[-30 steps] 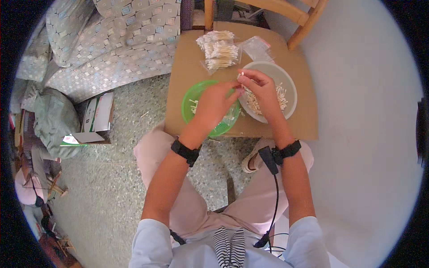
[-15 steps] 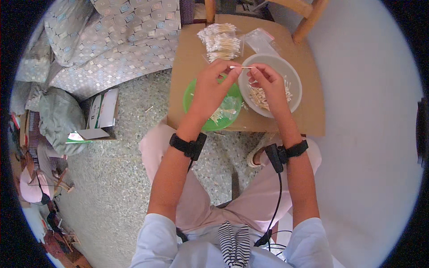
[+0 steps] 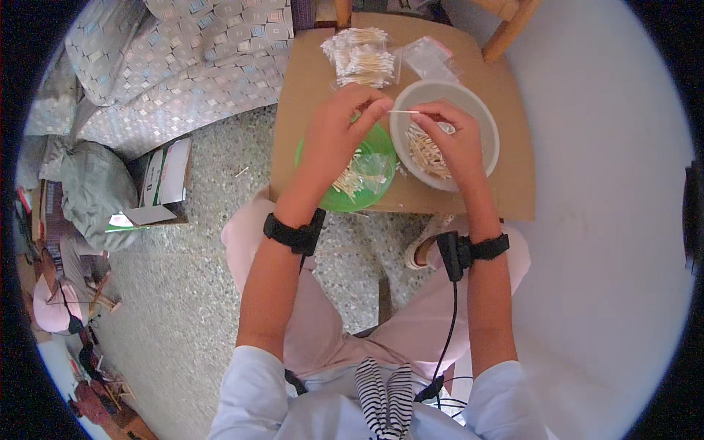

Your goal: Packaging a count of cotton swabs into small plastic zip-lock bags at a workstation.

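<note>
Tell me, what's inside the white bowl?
The white bowl holds a heap of thin pale sticks. The right hand hovers over it, hiding part of the inside.

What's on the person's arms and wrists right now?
Both forearms are bare. Short pale blue sleeves end near the elbows. The left hand has a black strap on its wrist. The right hand has a black wrist strap with a small box and a black cable hanging down.

Cardboard sheet [image 3: 308, 88] carries green plate [image 3: 381, 158], white bowl [image 3: 488, 132], packets [image 3: 363, 59]
</note>
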`<state>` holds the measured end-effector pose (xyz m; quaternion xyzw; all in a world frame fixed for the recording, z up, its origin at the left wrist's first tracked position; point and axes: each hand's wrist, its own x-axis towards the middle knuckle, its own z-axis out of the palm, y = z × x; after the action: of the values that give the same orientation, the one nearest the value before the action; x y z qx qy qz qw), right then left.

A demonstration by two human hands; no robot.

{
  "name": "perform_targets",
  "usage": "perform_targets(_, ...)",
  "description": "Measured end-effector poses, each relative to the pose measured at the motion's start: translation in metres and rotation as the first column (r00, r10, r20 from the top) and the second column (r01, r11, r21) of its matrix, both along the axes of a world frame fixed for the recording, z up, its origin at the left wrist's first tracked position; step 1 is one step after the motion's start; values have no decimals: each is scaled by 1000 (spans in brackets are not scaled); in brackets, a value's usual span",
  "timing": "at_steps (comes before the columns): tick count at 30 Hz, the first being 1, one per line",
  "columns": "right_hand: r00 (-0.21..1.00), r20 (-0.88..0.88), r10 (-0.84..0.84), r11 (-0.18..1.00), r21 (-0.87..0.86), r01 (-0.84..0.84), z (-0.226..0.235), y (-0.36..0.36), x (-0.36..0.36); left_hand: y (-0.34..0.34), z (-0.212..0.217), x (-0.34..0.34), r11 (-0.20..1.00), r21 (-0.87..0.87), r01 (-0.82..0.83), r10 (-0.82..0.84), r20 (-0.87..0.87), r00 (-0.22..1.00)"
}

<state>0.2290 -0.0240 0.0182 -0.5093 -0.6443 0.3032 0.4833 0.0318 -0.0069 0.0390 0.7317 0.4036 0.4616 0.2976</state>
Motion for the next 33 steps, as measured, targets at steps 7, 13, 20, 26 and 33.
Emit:
perform_targets(7,985,-170,38,999,2,-38,4,6,-9,-3,1,2,995,-97,34,-36,-12,999)
perform_targets(13,906,-412,102,992,-29,-125,7,16,-14,-3,-5,4,1000,-20,20,-20,44,999)
perform_targets(20,899,-436,39,998,-27,-57,0,23,6,-2,-8,-24,835,-303,460,-547,-364,754)
perform_targets(26,926,-377,-20,998,-60,-3,-4,26,5,-2,-31,-35,773,-352,527,-628,-309,715)
perform_targets(33,952,-302,43,991,-106,-78,-2,24,6,4,-29,-34,917,-182,355,-395,-295,870)
